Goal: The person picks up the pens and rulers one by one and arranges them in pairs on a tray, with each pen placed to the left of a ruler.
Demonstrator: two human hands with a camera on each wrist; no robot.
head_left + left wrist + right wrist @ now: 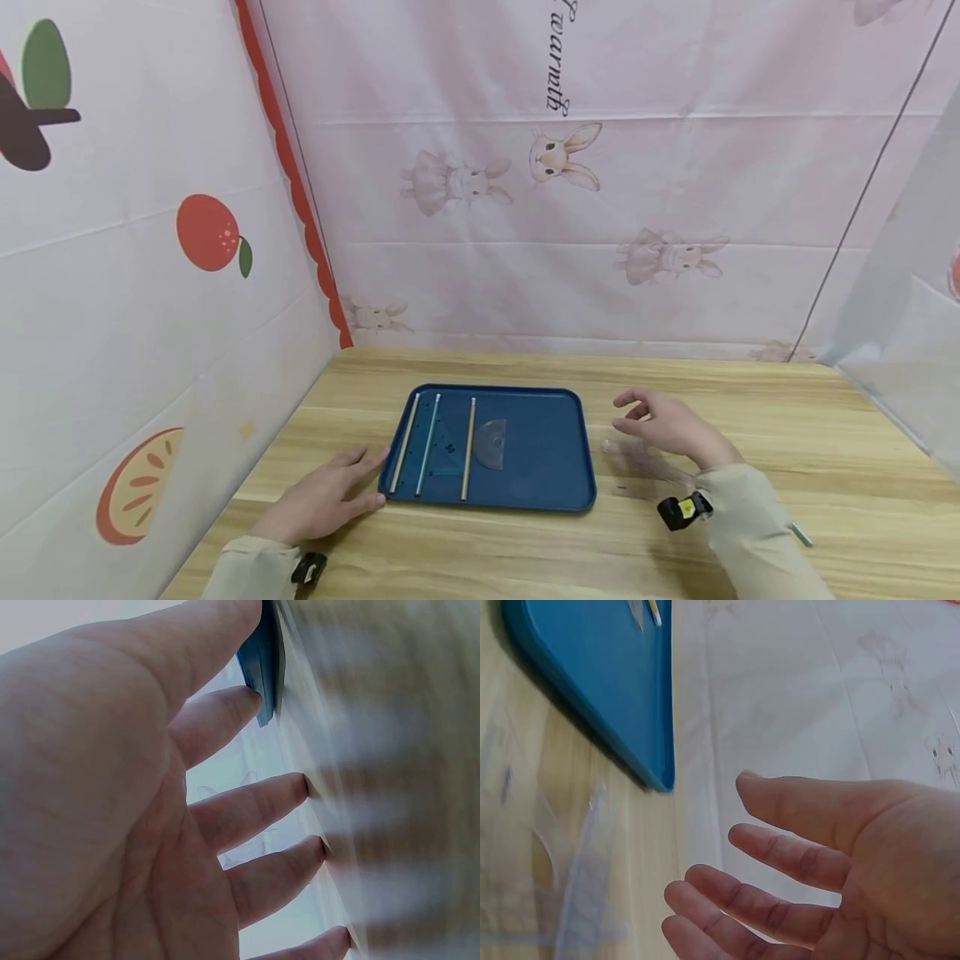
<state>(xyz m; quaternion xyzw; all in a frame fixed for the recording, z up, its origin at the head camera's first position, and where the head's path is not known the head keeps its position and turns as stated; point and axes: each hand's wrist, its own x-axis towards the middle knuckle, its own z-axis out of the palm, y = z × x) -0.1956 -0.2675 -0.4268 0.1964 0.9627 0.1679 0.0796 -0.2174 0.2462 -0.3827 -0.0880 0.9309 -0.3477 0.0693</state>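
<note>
A dark blue tray (pixel 540 450) lies on the wooden table, holding several pencils, a clear protractor (pixel 490 444) and a bluish see-through set square (pixel 447 454). One gold pencil (pixel 468 450) lies beside the protractor. My left hand (pixel 326 496) rests at the tray's left edge, thumb and index finger touching its rim and the other fingertips on the table. To the right of the tray, my right hand (pixel 671 425) hovers with relaxed fingers and holds nothing. Beneath it on the table are clear plastic drawing tools (pixel 577 877), partly hidden by the hand in the head view.
A teal pencil (pixel 801 534) pokes out from behind the right sleeve on the table. Printed cloth walls (pixel 570 292) stand at the table's back and sides. Each wrist wears a black camera, one of them (pixel 684 508) on the right.
</note>
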